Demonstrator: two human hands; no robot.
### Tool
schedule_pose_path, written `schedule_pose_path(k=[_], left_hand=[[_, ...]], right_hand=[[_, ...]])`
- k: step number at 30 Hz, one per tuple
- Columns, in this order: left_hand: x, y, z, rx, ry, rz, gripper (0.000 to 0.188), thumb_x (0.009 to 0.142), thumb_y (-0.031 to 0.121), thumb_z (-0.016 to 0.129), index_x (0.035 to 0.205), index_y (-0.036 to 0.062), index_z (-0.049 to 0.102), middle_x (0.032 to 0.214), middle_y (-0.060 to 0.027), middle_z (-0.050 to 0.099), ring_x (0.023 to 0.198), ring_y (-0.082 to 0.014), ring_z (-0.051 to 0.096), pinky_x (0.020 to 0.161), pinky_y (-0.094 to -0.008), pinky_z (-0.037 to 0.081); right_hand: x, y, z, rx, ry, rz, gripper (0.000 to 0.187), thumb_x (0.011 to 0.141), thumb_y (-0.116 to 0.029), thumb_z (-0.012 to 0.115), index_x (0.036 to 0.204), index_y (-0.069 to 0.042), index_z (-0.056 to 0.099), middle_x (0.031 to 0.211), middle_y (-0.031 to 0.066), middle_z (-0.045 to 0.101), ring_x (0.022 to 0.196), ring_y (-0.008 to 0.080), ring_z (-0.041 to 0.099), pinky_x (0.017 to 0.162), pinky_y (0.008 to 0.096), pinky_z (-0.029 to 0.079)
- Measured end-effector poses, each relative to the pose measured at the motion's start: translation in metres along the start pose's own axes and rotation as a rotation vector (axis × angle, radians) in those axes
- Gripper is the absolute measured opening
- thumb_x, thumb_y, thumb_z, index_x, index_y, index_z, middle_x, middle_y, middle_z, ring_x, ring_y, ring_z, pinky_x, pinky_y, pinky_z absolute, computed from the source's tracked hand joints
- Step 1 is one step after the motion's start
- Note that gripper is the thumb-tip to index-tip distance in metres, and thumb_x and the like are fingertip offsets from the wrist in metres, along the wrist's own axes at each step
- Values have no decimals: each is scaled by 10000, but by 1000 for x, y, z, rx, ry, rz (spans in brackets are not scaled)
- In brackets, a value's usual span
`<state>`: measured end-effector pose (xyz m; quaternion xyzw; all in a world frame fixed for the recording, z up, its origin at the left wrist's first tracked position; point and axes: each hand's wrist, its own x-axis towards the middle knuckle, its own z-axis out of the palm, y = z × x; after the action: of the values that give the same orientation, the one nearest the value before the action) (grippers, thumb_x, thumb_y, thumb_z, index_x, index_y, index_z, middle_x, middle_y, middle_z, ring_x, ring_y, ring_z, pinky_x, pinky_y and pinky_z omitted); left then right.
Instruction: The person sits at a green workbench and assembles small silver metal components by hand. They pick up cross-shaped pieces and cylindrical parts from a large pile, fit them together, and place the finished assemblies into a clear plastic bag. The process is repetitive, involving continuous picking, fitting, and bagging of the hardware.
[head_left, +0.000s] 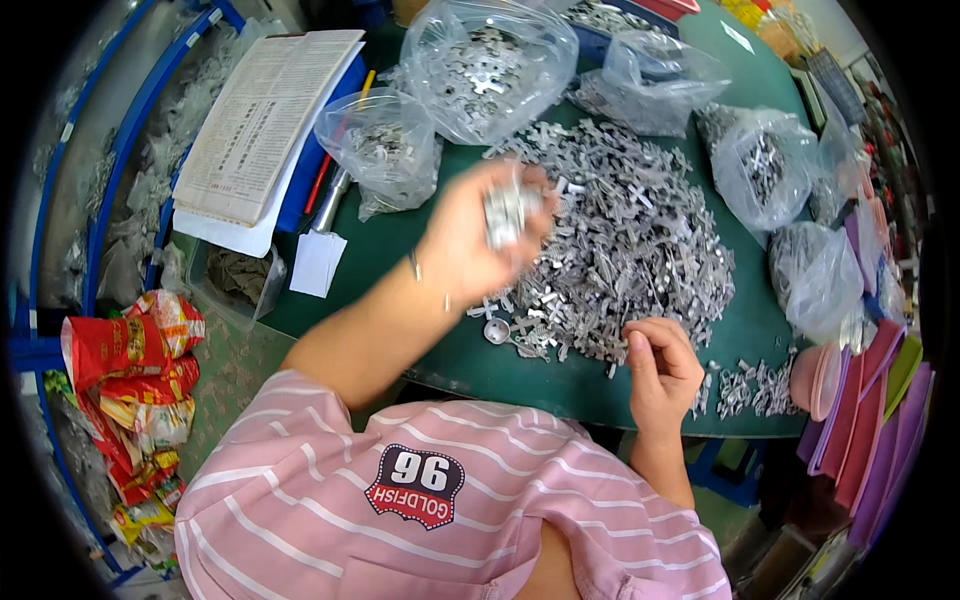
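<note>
Several metal parts [508,216] sit in the half-curled left hand [472,222], probably to keep them together; the right hand [662,368] is pinched nearly closed by the pile [640,245], its hold unclear; the pile lies mid-surface [368,250], seemingly for easy reach.

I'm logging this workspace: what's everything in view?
table: one, green, centre
metal parts pile: one, grey, on table
small heap: one, grey, table's lower right
plastic bags: several, clear, around pile
papers: several, white, upper left
tub: one, clear, below papers
packets: several, red and yellow, lower left
shelving: some, blue, left
plasticware: several, pink and purple, far right
shirt: one, pink, lower centre
left hand: one, bare, pile's left
right hand: one, bare, pile's near edge
</note>
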<state>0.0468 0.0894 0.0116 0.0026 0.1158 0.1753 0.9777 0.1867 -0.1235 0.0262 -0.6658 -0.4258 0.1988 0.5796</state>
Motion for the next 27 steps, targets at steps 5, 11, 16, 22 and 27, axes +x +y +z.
schedule_pose_path(k=[5, 11, 16, 22, 27], left_hand=[[60, 84, 25, 91, 1, 466, 702, 912, 291, 417, 1386, -27, 7, 1439, -260, 107, 1325, -428, 141, 1086, -544, 165], [51, 21, 13, 316, 194, 482, 175, 868, 119, 503, 999, 9, 541, 883, -95, 622, 816, -180, 623, 658, -280, 518], [20, -37, -2, 627, 249, 326, 177, 860, 102, 530, 1017, 22, 537, 772, -36, 578, 622, -102, 516, 497, -213, 400], [-13, -68, -2, 774, 253, 234, 146, 868, 101, 510, 983, 15, 534, 762, -43, 561, 607, -94, 507, 489, -215, 396], [-20, -78, -4, 904, 266, 194, 134, 841, 58, 556, 965, 7, 546, 773, -49, 578, 630, -101, 532, 521, -229, 435]], right_hand=[[-22, 6, -24, -105, 117, -19, 65, 793, 31, 616, 855, 37, 635, 790, 74, 598, 607, 75, 492, 516, 190, 371], [-30, 21, -38, -284, 165, -76, 75, 764, 40, 635, 837, 26, 630, 777, 82, 604, 607, 100, 520, 498, 210, 398], [14, 22, -13, -527, 106, -411, 201, 694, 33, 659, 888, -1, 618, 803, 114, 587, 740, 274, 559, 664, 344, 451], [47, 25, 5, -621, 37, -452, 227, 697, -7, 658, 916, -27, 601, 790, 98, 564, 771, 295, 533, 686, 370, 422], [32, 6, -4, 398, 53, 358, 195, 782, -35, 654, 959, -5, 579, 799, 68, 612, 626, 148, 593, 503, 250, 462]])
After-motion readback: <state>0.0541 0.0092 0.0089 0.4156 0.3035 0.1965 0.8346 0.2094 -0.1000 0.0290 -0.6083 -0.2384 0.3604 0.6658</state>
